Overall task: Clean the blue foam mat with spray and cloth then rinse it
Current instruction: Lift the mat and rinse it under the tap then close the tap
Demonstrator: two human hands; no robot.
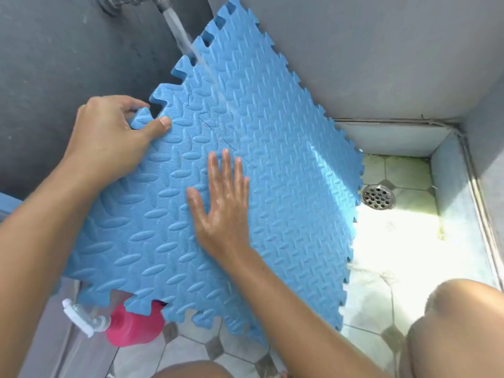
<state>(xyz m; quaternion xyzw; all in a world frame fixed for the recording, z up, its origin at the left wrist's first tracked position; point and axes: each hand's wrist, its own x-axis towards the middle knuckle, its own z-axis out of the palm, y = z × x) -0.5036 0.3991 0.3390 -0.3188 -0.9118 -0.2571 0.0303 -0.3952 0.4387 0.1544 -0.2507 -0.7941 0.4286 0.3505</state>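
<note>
The blue foam mat (275,148), with puzzle-cut edges and a raised oval pattern, is held tilted under a running tap (161,1). A stream of water (182,36) lands on its upper part. My left hand (111,137) grips the mat's left edge, thumb on the top face. My right hand (221,205) lies flat and wet on the middle of the mat, fingers spread. A pink spray bottle (131,326) with a white trigger head (81,317) stands on the floor, partly hidden under the mat's lower edge. No cloth is visible.
Grey walls (368,50) close in behind and left. The tiled floor (381,268) is wet, with a round metal drain (378,196) to the right of the mat. A low ledge (450,186) borders the right side. My knees (458,328) are at the bottom.
</note>
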